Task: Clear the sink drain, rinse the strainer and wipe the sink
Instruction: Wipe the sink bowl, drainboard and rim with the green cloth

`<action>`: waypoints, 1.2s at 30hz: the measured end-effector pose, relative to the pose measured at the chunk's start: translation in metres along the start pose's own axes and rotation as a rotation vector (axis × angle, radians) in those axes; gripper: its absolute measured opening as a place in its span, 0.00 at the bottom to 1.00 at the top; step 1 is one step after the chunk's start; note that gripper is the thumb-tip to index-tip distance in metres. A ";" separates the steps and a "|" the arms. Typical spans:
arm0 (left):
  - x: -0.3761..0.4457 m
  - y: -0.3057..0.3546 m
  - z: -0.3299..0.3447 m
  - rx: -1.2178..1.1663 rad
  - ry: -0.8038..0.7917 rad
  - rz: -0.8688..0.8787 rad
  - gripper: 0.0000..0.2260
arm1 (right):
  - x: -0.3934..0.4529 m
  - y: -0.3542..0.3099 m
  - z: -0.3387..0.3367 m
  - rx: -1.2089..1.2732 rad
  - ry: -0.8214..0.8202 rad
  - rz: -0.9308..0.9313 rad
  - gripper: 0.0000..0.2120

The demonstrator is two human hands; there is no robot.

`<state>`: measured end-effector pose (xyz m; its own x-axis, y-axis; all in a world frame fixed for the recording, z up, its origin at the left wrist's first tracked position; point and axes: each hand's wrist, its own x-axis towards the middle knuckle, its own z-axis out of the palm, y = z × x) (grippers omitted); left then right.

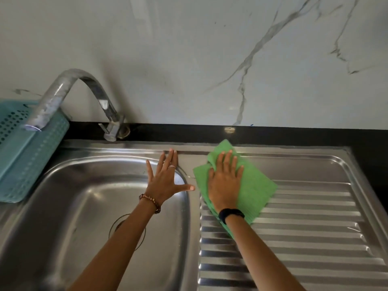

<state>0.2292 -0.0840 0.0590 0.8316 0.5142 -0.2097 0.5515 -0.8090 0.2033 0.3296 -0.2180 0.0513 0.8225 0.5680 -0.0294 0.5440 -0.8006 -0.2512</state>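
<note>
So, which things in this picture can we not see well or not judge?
- Drain, head view: the left forearm crosses it, so the strainer cannot be judged.
- Green cloth: the right hand covers its middle.
- Blue basket: cut off by the left edge; the tap spout hides part.

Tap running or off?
Off: no water stream shows at the faucet spout above the sink basin.
</note>
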 end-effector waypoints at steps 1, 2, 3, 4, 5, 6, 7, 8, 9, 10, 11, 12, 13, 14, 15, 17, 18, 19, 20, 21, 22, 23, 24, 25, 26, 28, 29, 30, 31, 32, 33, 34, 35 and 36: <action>0.001 -0.001 0.003 0.005 0.015 -0.002 0.56 | -0.001 -0.013 0.004 -0.003 -0.009 -0.072 0.27; 0.001 -0.002 0.004 0.006 0.024 -0.007 0.53 | -0.001 -0.023 0.008 -0.003 -0.017 -0.137 0.27; 0.001 -0.002 0.005 0.011 0.025 -0.015 0.51 | 0.000 -0.030 0.010 -0.002 -0.033 -0.195 0.27; 0.001 -0.003 0.005 0.020 0.023 -0.021 0.51 | 0.001 -0.033 0.012 -0.011 -0.052 -0.257 0.26; 0.000 -0.002 0.003 0.030 0.020 -0.023 0.51 | 0.004 -0.033 0.013 -0.033 -0.069 -0.336 0.26; 0.000 -0.002 0.002 0.031 0.014 -0.027 0.51 | 0.006 -0.031 0.013 -0.056 -0.086 -0.424 0.26; -0.001 -0.002 0.001 0.025 0.009 -0.034 0.51 | 0.008 -0.029 0.013 -0.066 -0.102 -0.500 0.25; -0.002 -0.001 0.000 0.025 0.010 -0.045 0.51 | 0.010 -0.027 0.012 -0.061 -0.111 -0.547 0.25; -0.002 0.001 -0.002 0.034 0.009 -0.056 0.51 | 0.011 -0.026 0.010 -0.053 -0.112 -0.566 0.25; -0.003 0.003 -0.005 0.051 0.003 -0.064 0.51 | 0.012 -0.024 0.008 -0.047 -0.111 -0.565 0.24; -0.003 0.005 -0.008 0.065 -0.010 -0.067 0.51 | 0.011 -0.020 0.006 -0.041 -0.109 -0.546 0.24; -0.003 0.006 -0.011 0.065 -0.026 -0.072 0.53 | 0.010 -0.011 0.004 -0.031 -0.102 -0.513 0.24; -0.003 0.007 -0.012 0.059 -0.040 -0.076 0.58 | 0.009 0.002 0.000 -0.012 -0.089 -0.467 0.23; -0.003 0.007 -0.013 0.057 -0.056 -0.082 0.62 | 0.008 0.020 -0.004 0.010 -0.075 -0.412 0.23; -0.003 0.008 -0.013 0.060 -0.063 -0.084 0.65 | 0.008 0.042 -0.010 0.026 -0.060 -0.354 0.23; -0.002 0.008 -0.013 0.060 -0.055 -0.083 0.66 | 0.008 0.088 -0.022 0.032 -0.031 -0.252 0.23; -0.002 0.009 -0.013 0.061 -0.055 -0.079 0.67 | 0.007 0.107 -0.028 0.025 -0.023 -0.204 0.23; -0.003 0.009 -0.013 0.066 -0.060 -0.074 0.67 | 0.005 0.122 -0.034 0.009 -0.018 -0.156 0.23; -0.002 0.009 -0.013 0.067 -0.063 -0.068 0.66 | 0.005 0.131 -0.038 -0.010 -0.012 -0.108 0.23; -0.002 0.008 -0.012 0.060 -0.061 -0.060 0.66 | 0.004 0.134 -0.039 -0.031 -0.004 -0.060 0.23; -0.002 0.009 -0.012 0.055 -0.057 -0.054 0.66 | 0.004 0.131 -0.039 -0.049 0.004 -0.017 0.23; -0.003 0.009 -0.012 0.052 -0.052 -0.050 0.66 | 0.003 0.122 -0.038 -0.064 0.008 0.016 0.24; -0.003 0.009 -0.012 0.053 -0.044 -0.047 0.66 | 0.001 0.111 -0.035 -0.071 0.008 0.027 0.24; -0.003 0.008 -0.012 0.052 -0.037 -0.045 0.66 | 0.000 0.098 -0.032 -0.066 0.001 0.012 0.24; -0.003 0.008 -0.012 0.047 -0.034 -0.041 0.67 | -0.002 0.084 -0.028 -0.055 -0.009 -0.025 0.24; -0.003 0.007 -0.010 0.033 -0.032 -0.028 0.67 | -0.004 0.056 -0.019 -0.046 -0.031 -0.129 0.24; -0.002 0.005 -0.008 0.020 -0.031 -0.022 0.67 | -0.003 0.041 -0.015 -0.054 -0.040 -0.179 0.24; -0.001 0.003 -0.007 0.005 -0.034 -0.017 0.66 | -0.002 0.025 -0.010 -0.058 -0.049 -0.229 0.24; 0.000 0.002 -0.005 -0.006 -0.034 -0.010 0.64 | 0.000 0.011 -0.005 -0.056 -0.060 -0.283 0.24; 0.002 0.000 -0.003 -0.012 -0.025 -0.001 0.60 | 0.002 -0.002 -0.001 -0.054 -0.072 -0.343 0.23; 0.002 -0.001 -0.001 -0.013 -0.014 0.005 0.55 | 0.004 -0.012 0.002 -0.057 -0.086 -0.401 0.23; 0.001 -0.002 0.000 -0.015 -0.010 0.008 0.51 | 0.005 -0.018 0.004 -0.062 -0.101 -0.444 0.23; 0.000 -0.002 -0.001 -0.015 -0.012 0.011 0.49 | 0.005 -0.021 0.005 -0.066 -0.109 -0.467 0.23; 0.000 -0.001 -0.002 -0.012 -0.019 0.009 0.49 | 0.005 -0.021 0.005 -0.072 -0.110 -0.476 0.23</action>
<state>0.2283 -0.0828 0.0605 0.8353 0.5012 -0.2261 0.5448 -0.8101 0.2169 0.3216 -0.1973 0.0515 0.4592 0.8878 -0.0309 0.8685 -0.4560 -0.1944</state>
